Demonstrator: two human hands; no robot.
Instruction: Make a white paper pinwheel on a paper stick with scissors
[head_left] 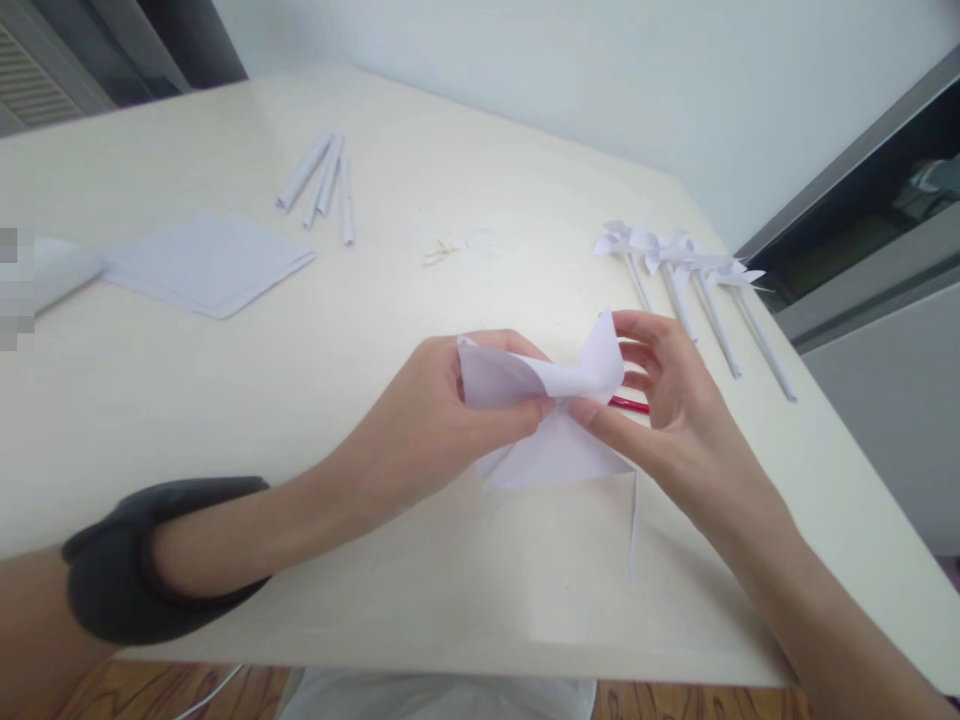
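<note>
Starting at the left, a stack of paper sheets lies flat on the tabletop, with rolled paper tubes beyond it. At centre, left hand pinches the folded paper piece between thumb and fingers, above the tabletop. Right hand pinches its middle, other fingers spread loosely. A red object shows behind. Finished paper pinwheels lie at far right.
</note>
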